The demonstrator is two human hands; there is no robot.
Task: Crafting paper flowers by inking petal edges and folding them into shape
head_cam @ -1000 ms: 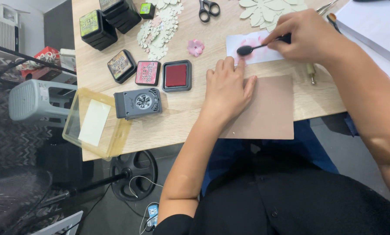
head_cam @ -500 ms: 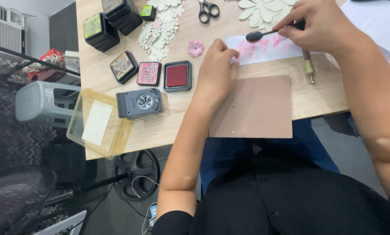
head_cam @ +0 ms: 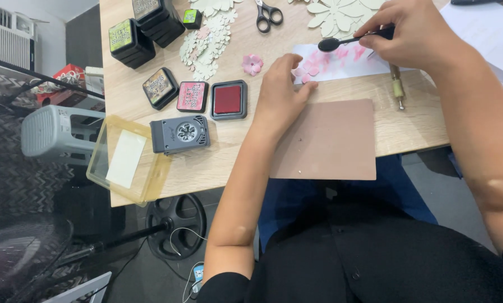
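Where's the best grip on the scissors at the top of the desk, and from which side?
Judging by pose, take the scissors by the black finger loops, coming from the near edge of the desk. They lie flat with the loops towards the person and the blades pointing away, running out of frame. The loops sit clear of the paper flowers.

left hand [head_cam: 282, 92]: is being moved off the brown mat [head_cam: 327, 140] and up to the near edge of the white paper strip [head_cam: 341, 62], fingertips now being set by a pink flower cutout [head_cam: 307, 69].
right hand [head_cam: 411, 33]: is being carried up and to the right along the strip.
black round-headed tool [head_cam: 341, 41]: is being swept from the strip's left part toward its upper middle.
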